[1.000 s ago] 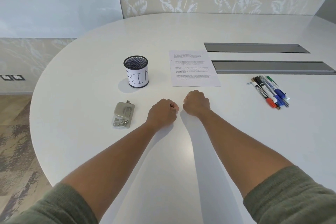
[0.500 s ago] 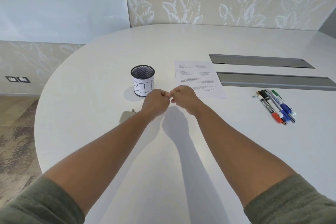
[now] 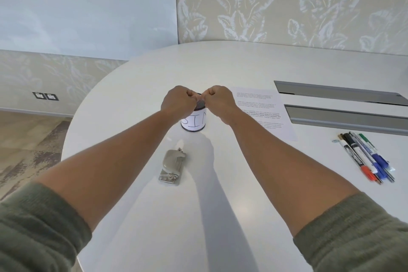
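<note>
View from a head-worn camera, looking down at a person's two bare forearms stretched forward over a white, rounded worktop (image 3: 242, 194). Olive-green sleeves (image 3: 39, 227) are pushed up towards the elbows.

The left hand (image 3: 180, 100) and the right hand (image 3: 218, 99) are side by side, both raised off the worktop and both clenched into fists, with the fingers (image 3: 190, 95) curled in towards the palms. The two fists almost meet at the knuckles. Nothing can be seen inside either fist.

The fists sit right over the mouth of a small black mesh cup (image 3: 194, 120). It stands upright near the middle of the worktop, wrapped in a white paper label with hand-drawn letters, partly hidden by the left wrist. A sliver of the mesh rim shows in the gap between the hands. Whether either hand touches the rim cannot be told.

Nearer the person, between the two forearms, a silver metal hole punch (image 3: 172, 166) lies flat, well apart from the cup. Just right of the cup, partly behind the right hand, lies a printed sheet of paper (image 3: 262, 112). Further right, a bunch of markers (image 3: 366, 159) lies close together, with black, blue, green and red parts. Beyond the paper, two long grey metal cable covers (image 3: 340, 93) are set into the worktop, one behind the other.

In the background are a pale wall with a leaf pattern (image 3: 287, 2) and two wall sockets (image 3: 45, 96) low on the left.
</note>
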Available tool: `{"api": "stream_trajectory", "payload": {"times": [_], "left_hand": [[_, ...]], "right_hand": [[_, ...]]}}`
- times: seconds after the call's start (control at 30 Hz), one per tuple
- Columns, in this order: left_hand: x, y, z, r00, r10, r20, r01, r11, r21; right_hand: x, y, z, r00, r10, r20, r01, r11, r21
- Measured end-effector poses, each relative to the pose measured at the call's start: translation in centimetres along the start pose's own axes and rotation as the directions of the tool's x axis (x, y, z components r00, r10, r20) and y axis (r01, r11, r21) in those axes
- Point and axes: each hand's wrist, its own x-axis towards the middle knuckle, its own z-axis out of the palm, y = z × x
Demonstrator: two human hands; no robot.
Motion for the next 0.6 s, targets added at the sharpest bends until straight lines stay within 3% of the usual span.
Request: {"api": "stream_trajectory", "payload": {"times": [0.27, 0.6], "left_hand": [[2.2, -1.0, -1.4, 0.999, 0.002, -0.044, 0.004, 0.992, 0.123], [2.7, -1.6, -0.8, 0.997, 0.013, -0.078, -0.005, 0.995, 0.096]], "right_hand": [[2.8, 0.3, 1.1, 0.999, -0.032, 0.026, 0.037, 0.973, -0.229], [3.2, 1.1, 1.2, 0.999, -0.046, 0.019, 0.049, 0.972, -0.228]]}}
